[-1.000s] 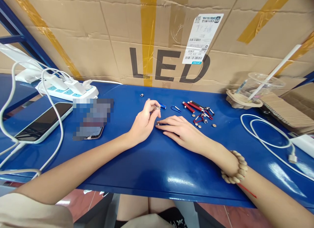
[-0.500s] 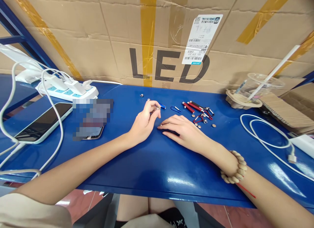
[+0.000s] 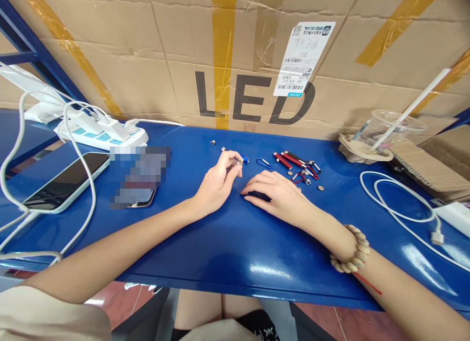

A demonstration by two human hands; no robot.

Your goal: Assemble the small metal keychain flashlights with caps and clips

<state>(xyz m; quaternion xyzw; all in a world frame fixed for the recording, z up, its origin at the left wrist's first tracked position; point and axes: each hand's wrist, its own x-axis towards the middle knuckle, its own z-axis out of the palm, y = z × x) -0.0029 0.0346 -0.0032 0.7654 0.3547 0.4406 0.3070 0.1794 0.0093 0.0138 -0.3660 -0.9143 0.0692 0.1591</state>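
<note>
My left hand (image 3: pixel 219 180) is closed, its thumb and fingers pinching a small silvery part (image 3: pixel 239 162) that they mostly hide. Just beyond the fingertips shows a short blue metal tube (image 3: pixel 246 159). To the right, my right hand (image 3: pixel 273 191) hovers low over the table with curved fingers and the thumb apart; nothing shows in it. A blue carabiner clip (image 3: pixel 263 163) lies behind that hand. Several red tubes (image 3: pixel 282 161), a black tube (image 3: pixel 294 156), red clips (image 3: pixel 313 172) and coin-like button cells (image 3: pixel 320 188) lie scattered to its right.
A blue table (image 3: pixel 205 253) carries a power strip (image 3: pixel 128 137), a white-edged phone (image 3: pixel 69 182) and a blurred-out phone (image 3: pixel 145 200) at left. On the right are a plastic cup (image 3: pixel 392 125) and a coiled white cable (image 3: pixel 396 211). A large cardboard box (image 3: pixel 176 47) stands behind.
My right hand has shifted slightly right, and its fingertips sit a little farther from my left hand. My left hand keeps its pinch; the whole view has moved slightly.
</note>
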